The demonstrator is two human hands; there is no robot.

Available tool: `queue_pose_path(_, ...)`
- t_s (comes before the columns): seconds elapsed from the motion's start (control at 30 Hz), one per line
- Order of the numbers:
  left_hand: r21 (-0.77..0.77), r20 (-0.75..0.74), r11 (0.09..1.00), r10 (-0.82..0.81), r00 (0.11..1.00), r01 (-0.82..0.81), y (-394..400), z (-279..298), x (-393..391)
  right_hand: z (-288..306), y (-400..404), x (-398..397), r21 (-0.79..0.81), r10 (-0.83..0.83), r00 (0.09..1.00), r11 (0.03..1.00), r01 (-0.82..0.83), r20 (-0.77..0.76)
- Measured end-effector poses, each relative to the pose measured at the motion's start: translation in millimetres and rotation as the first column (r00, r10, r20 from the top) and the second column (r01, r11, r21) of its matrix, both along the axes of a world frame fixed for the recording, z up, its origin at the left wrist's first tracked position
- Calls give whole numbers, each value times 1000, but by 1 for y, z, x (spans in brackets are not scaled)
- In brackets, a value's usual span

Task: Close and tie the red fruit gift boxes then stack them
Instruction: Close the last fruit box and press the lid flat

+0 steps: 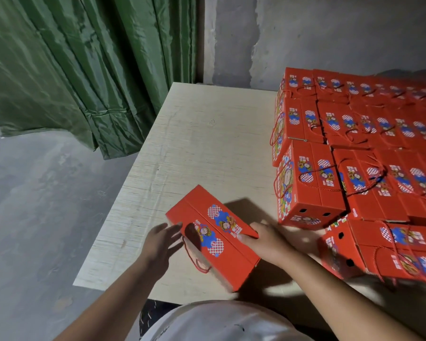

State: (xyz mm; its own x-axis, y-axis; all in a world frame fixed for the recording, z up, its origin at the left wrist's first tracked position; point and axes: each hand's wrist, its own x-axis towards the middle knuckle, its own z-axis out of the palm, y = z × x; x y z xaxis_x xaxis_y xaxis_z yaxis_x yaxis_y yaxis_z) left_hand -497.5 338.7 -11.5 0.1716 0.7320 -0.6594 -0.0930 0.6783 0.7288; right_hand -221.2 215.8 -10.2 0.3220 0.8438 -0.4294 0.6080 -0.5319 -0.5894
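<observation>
From the head camera, one red gift box (213, 236) lies closed on the near part of the pale wooden table (197, 143), turned at an angle, with its near corner close to the table's near edge. The left hand (161, 244) is at the box's left side with fingers spread and relaxed, fingertips at the box edge, gripping nothing. A red cord handle (194, 258) loops out beside it from the box's left face. The right hand (268, 242) rests on the box's right edge, thumb flat on the lid and fingers straight along the side, pressing rather than clasping.

To the right, the stacked red boxes (359, 148) fill the table from near to far, their left faces forming a wall just right of the hands. Bare tabletop stretches left and far of the held box, out to the left edge. Beyond that edge are grey floor (35, 205) and a green curtain (71, 70).
</observation>
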Motion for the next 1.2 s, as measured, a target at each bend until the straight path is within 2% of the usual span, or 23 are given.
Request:
queue_pose_path(0.07, 81, -18, 995, -60, 998, 62, 7, 4, -1, 1, -11, -13, -29, -53, 988, 998, 49, -146)
queue_pose_path(0.13, 149, -52, 968, -194, 980, 200, 9, 10, 1, -2, -19, -28, -56, -87, 965, 996, 76, -246)
queue_pose_path(0.2, 242, -100, 895, -361, 927, 374, 7, 12, 3, -5, -26, -45, -117, -166, 931, 984, 135, -324)
queue_pose_path(0.27, 302, -151, 842, -421, 894, 447, 6, 9, 4, -6, -33, -58, -218, -318, 857, 944, 248, -405)
queue_pose_path(0.33, 260, -195, 850, -418, 887, 458, 7, 8, 1, -7, -38, -62, -303, -463, 708, 886, 352, -533)
queue_pose_path(0.43, 111, -294, 859, -451, 843, 499, 5, 6, -6, -8, -35, -62, -357, -550, 515, 829, 429, -658)
queue_pose_path(0.6, 86, -321, 764, -586, 744, 639, -5, 7, -21, 10, -25, -73, -366, -560, 348, 794, 485, -752)
queue_pose_path(0.7, 118, -282, 780, -566, 774, 614, -8, 14, -27, 30, -26, -65, -280, -519, 287, 759, 588, -806)
queue_pose_path(0.8, 148, -130, 877, -440, 888, 456, -6, 29, -32, 52, -22, -55, -111, -403, 281, 719, 686, -871)
queue_pose_path(0.87, 199, -24, 899, -393, 919, 390, -6, 48, -32, 68, -18, -54, -23, -323, 315, 729, 684, -893)
queue_pose_path(1.03, 344, 106, 874, -399, 911, 343, -9, 96, -19, 107, -11, -69, 174, -186, 504, 794, 583, -844)
queue_pose_path(1.13, 404, 82, 832, -448, 890, 381, -12, 112, -11, 118, -8, -80, 248, -150, 617, 823, 511, -773)
queue_pose_path(1.2, 399, 51, 827, -452, 891, 397, -15, 116, -8, 119, -8, -84, 261, -145, 644, 831, 492, -751)
